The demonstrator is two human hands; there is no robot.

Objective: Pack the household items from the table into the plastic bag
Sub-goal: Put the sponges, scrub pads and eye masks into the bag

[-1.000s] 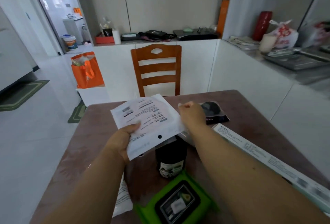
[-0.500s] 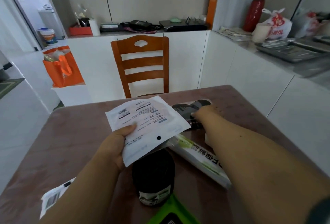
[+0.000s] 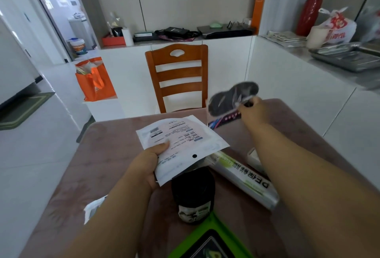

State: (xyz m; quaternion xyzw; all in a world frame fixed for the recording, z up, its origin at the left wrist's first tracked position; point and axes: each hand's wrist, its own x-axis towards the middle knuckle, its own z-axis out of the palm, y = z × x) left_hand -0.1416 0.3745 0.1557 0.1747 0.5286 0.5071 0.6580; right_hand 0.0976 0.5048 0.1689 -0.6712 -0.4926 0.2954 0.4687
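Observation:
My left hand (image 3: 147, 165) grips a flat white printed packet (image 3: 183, 146) above the middle of the brown table (image 3: 107, 155). Farther back on the right, my right hand (image 3: 251, 111) holds a clear-wrapped package with dark insoles (image 3: 232, 98), lifted off the tabletop. Under the white packet stands a black jar (image 3: 193, 192) with a pale label. A long green-and-white box (image 3: 244, 177) lies to the jar's right. A green pack with a black lid (image 3: 207, 243) sits at the near edge. Another white packet (image 3: 93, 209) peeks out beside my left forearm. No plastic bag is seen on the table.
A wooden chair (image 3: 177, 74) stands at the table's far side. An orange tote bag (image 3: 93, 79) sits on a low white block to the left. The right counter (image 3: 308, 56) carries metal trays (image 3: 345, 56), a red vase (image 3: 309, 17) and a tied printed plastic bag (image 3: 337, 27).
My right hand has picked the insole package up from the table's far side and raised it. The left hand keeps the white packet. My view has tilted slightly.

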